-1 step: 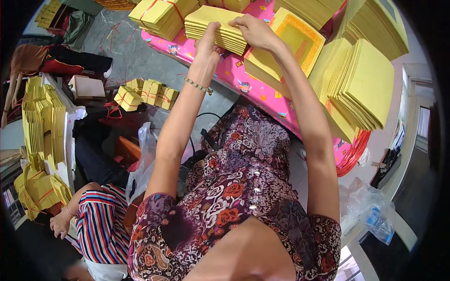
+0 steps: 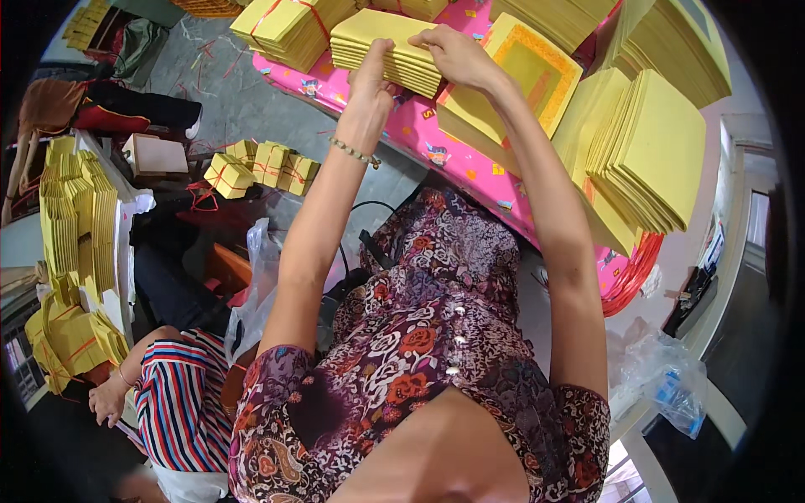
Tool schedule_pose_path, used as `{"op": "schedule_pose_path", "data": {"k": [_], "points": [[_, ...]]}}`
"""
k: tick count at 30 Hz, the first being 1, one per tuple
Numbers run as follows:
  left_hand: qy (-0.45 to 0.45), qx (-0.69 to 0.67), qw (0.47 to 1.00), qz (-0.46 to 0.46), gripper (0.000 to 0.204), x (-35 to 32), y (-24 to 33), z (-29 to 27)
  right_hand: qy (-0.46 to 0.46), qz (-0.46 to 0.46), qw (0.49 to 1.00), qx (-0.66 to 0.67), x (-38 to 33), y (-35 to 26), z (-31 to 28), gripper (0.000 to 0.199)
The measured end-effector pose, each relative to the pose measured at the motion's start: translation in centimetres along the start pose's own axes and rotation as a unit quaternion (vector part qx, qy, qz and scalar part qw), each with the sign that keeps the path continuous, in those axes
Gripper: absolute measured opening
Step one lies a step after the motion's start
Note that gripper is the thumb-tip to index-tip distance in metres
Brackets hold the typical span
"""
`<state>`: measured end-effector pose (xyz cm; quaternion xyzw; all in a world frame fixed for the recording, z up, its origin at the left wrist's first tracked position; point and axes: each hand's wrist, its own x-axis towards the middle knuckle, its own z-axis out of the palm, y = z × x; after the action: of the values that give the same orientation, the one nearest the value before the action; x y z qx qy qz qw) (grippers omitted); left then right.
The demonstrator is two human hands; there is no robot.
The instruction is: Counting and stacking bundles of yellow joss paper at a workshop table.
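Paper in a layered yellow stack (image 2: 407,71) lies at twelve o'clock in the head view, on a pink patterned cloth (image 2: 411,126). The person's left hand (image 2: 371,80) touches its near side, thumb raised against the layers; the other fingers are largely hidden, so one cannot tell how firmly they close. The right hand (image 2: 457,57) bends over the stack's right end, fingers curved on top; whether they grip or merely press cannot be told. A string-tied bundle (image 2: 289,33) sits at eleven o'clock, an orange-bordered pile (image 2: 532,71) at one, and a fanned pile (image 2: 650,151) at two. Small tied blocks (image 2: 260,168) lie at ten; a co-worker's hand (image 2: 107,401) shows at eight.
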<state>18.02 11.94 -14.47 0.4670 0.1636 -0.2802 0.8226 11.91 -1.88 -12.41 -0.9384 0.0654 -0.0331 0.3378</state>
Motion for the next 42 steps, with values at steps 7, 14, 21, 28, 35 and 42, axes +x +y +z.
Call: {"op": "schedule_pose_path", "data": {"k": [7, 14, 21, 28, 35, 42], "points": [[0.009, 0.041, 0.999, -0.023, 0.038, 0.3, 0.4, -0.5, 0.048, -0.043, 0.998, -0.022, -0.2, 0.9, 1.1, 0.035], [-0.009, 0.044, 0.999, -0.030, 0.027, 0.8, 0.9, -0.5, 0.152, -0.030, 0.988, 0.017, -2.5, -0.7, 0.0, 0.032], [0.000, 0.038, 0.998, -0.043, 0.034, -0.3, 1.9, -0.3, 0.199, -0.014, 0.980, -0.006, -9.8, -1.5, -1.4, 0.026], [0.003, 0.022, 0.996, -0.083, 0.056, 0.6, 2.8, -1.2, 0.214, -0.014, 0.974, -0.071, -14.0, -2.2, -0.4, 0.023], [0.021, 0.018, 0.993, -0.115, 0.054, 0.9, 3.7, -1.8, 0.251, -0.063, 0.953, -0.155, -13.4, -3.3, 1.7, 0.031], [0.042, 0.013, 0.992, -0.118, 0.054, 0.7, 3.6, -1.6, 0.253, -0.076, 0.951, -0.160, -10.9, -3.5, 3.9, 0.032]]}}
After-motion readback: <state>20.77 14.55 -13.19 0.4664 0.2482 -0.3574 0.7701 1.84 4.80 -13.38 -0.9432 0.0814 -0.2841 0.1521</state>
